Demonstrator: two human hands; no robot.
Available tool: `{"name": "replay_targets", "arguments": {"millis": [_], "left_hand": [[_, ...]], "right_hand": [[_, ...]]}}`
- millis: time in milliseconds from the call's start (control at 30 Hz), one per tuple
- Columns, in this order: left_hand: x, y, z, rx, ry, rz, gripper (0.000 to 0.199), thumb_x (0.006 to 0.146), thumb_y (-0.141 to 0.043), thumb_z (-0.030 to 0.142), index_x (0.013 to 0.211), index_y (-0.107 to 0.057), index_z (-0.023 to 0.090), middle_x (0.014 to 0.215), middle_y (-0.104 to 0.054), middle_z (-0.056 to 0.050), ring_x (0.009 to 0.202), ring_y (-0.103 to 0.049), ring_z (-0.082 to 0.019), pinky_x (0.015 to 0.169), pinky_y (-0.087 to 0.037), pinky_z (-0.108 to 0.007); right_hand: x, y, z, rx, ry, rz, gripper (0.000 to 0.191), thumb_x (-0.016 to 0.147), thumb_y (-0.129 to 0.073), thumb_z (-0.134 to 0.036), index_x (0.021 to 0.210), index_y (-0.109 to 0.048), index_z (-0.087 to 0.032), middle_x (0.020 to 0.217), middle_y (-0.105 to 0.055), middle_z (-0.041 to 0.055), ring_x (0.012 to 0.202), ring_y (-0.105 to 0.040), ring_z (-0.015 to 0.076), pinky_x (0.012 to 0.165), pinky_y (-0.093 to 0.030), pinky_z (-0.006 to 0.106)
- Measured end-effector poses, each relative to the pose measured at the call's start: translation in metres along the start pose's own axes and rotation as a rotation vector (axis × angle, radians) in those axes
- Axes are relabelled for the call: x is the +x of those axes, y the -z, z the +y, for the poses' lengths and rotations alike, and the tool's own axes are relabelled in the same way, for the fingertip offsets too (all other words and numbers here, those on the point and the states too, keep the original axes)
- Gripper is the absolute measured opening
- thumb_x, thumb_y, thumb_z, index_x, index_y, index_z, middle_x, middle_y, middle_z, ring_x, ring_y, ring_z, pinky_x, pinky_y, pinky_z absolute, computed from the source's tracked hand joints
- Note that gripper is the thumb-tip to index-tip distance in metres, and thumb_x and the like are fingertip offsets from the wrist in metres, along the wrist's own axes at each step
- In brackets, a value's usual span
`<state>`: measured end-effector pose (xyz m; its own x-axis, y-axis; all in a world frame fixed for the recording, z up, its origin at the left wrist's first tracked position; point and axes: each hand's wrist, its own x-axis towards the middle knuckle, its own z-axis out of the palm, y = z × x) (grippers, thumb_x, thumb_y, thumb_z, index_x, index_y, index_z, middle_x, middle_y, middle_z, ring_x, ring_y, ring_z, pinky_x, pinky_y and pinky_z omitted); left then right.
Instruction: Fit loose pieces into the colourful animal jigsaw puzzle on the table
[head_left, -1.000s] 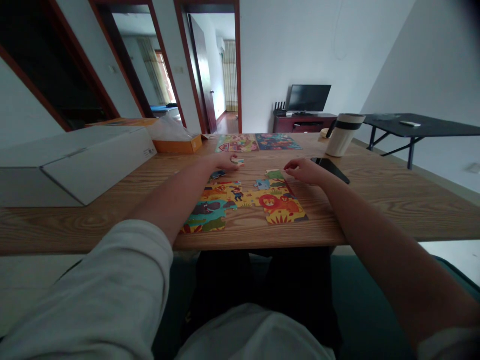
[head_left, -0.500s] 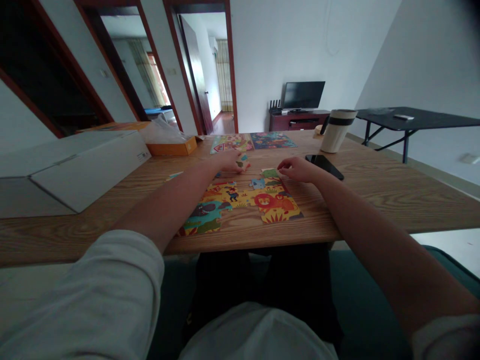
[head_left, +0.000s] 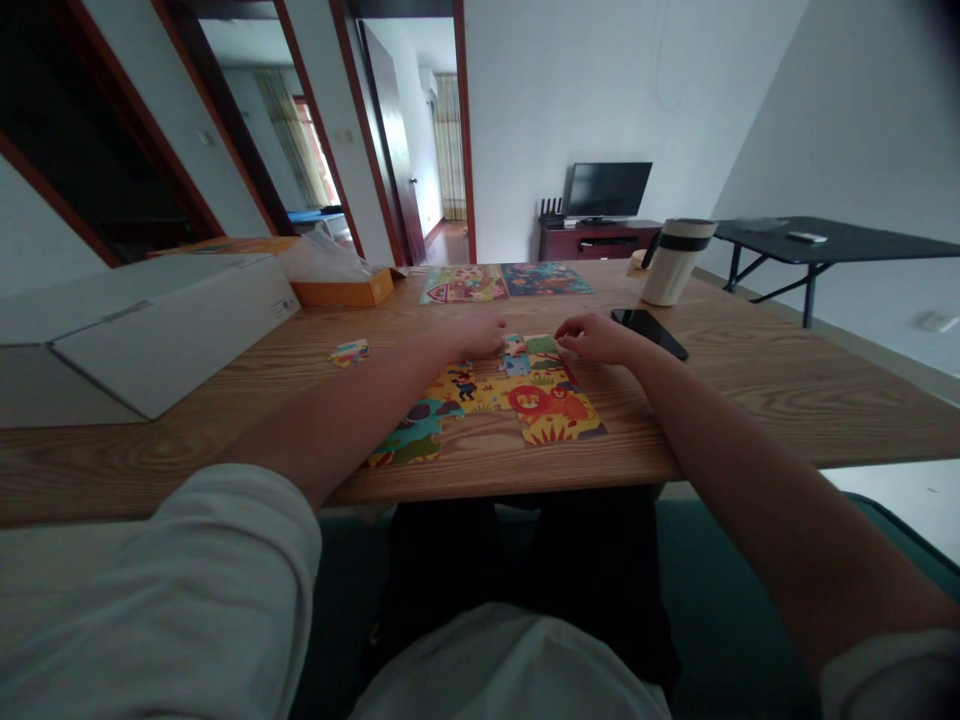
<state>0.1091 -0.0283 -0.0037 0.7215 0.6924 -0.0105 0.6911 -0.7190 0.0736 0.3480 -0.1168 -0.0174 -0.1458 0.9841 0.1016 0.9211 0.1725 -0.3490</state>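
Near a phone (head_left: 649, 333), the puzzle (head_left: 551, 402) is partly hidden by the left forearm (head_left: 367, 405); a piece (head_left: 514, 345) has been brought rightward. Left hand (head_left: 480, 338) and right hand (head_left: 591, 338) are apart, grips unclear.

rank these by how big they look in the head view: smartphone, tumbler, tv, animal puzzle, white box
Largest to smallest:
White box
Animal puzzle, partly hidden
Tumbler and TV, too alike to rank
Smartphone

Grained wood table (head_left: 795, 385), card puzzle (head_left: 551, 405); cloth sleeve (head_left: 232, 560)
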Motion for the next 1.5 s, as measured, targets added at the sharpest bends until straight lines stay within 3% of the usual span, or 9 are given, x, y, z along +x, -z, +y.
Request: {"name": "replay_targets", "arguments": {"millis": [67,167,300,633,900,1200,1367,1500], "left_hand": [[-0.004,-0.001,0.008,0.039,-0.021,0.002,0.047,0.091,-0.052,0.044,0.129,-0.067,0.02,0.133,-0.065,-0.011,0.118,-0.06,-0.028,0.098,-0.044,-0.034],[-0.007,0.0,0.016,0.007,-0.067,-0.042,0.053,0.093,-0.049,0.055,0.13,-0.067,0.021,0.122,-0.071,-0.008,0.107,-0.064,-0.024,0.09,-0.046,-0.03],[-0.006,0.001,0.015,-0.03,-0.09,-0.063,0.047,0.09,-0.055,0.049,0.126,-0.07,0.023,0.114,-0.074,-0.005,0.097,-0.066,-0.021,0.085,-0.046,-0.027],[-0.007,-0.007,0.011,-0.121,-0.06,-0.029,0.055,0.09,-0.056,0.056,0.132,-0.067,0.022,0.118,-0.073,-0.006,0.099,-0.066,-0.021,0.088,-0.047,-0.026],[-0.002,-0.005,0.011,-0.094,-0.078,-0.062,0.06,0.091,-0.056,0.055,0.135,-0.064,0.017,0.125,-0.07,-0.009,0.108,-0.064,-0.023,0.094,-0.046,-0.027],[-0.006,-0.017,0.002,-0.069,-0.15,-0.085,0.065,0.099,-0.038,0.061,0.151,-0.046,0.023,0.153,-0.048,-0.01,0.137,-0.047,-0.027,0.113,-0.032,-0.037],[-0.009,-0.017,-0.001,-0.134,-0.146,-0.028,0.056,0.099,-0.044,0.053,0.143,-0.056,0.02,0.136,-0.065,-0.009,0.117,-0.062,-0.022,0.1,-0.042,-0.029],[-0.012,-0.015,0.002,-0.142,-0.144,0.019,0.052,0.097,-0.049,0.054,0.132,-0.066,0.019,0.126,-0.071,-0.008,0.108,-0.065,-0.022,0.095,-0.045,-0.028]], "right_hand": [[0.0,0.001,-0.001,-0.007,0.002,0.001,0.026,0.093,-0.057,-0.02,0.111,-0.075,-0.013,0.109,-0.075,0.0116,0.092,-0.068,0.0208,0.078,-0.05,0.025],[0.0,0.001,-0.001,-0.004,0.002,0.003,0.026,0.092,-0.058,-0.021,0.111,-0.075,-0.013,0.108,-0.075,0.0108,0.091,-0.069,0.0208,0.078,-0.05,0.025],[0.0,0.0,0.0,0.0,0.002,0.015,0.026,0.092,-0.059,-0.023,0.111,-0.075,-0.015,0.107,-0.076,0.0102,0.091,-0.069,0.0207,0.079,-0.05,0.026],[0.0,0.001,-0.002,-0.008,0.007,0.017,0.025,0.092,-0.059,-0.022,0.11,-0.075,-0.014,0.107,-0.076,0.0107,0.091,-0.069,0.0209,0.078,-0.05,0.026],[-0.002,0.003,-0.006,-0.015,0.009,0.012,0.027,0.092,-0.058,-0.022,0.111,-0.075,-0.014,0.108,-0.076,0.0111,0.091,-0.069,0.0205,0.079,-0.051,0.026],[-0.001,0.001,-0.006,-0.006,-0.02,-0.006,0.027,0.093,-0.058,-0.023,0.112,-0.075,-0.015,0.109,-0.076,0.0099,0.093,-0.069,0.0204,0.08,-0.05,0.024],[0.003,-0.007,-0.006,0.02,-0.015,-0.013,0.026,0.092,-0.059,-0.023,0.112,-0.075,-0.018,0.111,-0.076,0.0075,0.095,-0.069,0.0195,0.082,-0.05,0.024],[0.004,-0.01,-0.007,0.036,-0.008,-0.024,0.025,0.092,-0.059,-0.023,0.111,-0.075,-0.018,0.111,-0.076,0.0078,0.095,-0.069,0.0203,0.082,-0.05,0.025]]}}
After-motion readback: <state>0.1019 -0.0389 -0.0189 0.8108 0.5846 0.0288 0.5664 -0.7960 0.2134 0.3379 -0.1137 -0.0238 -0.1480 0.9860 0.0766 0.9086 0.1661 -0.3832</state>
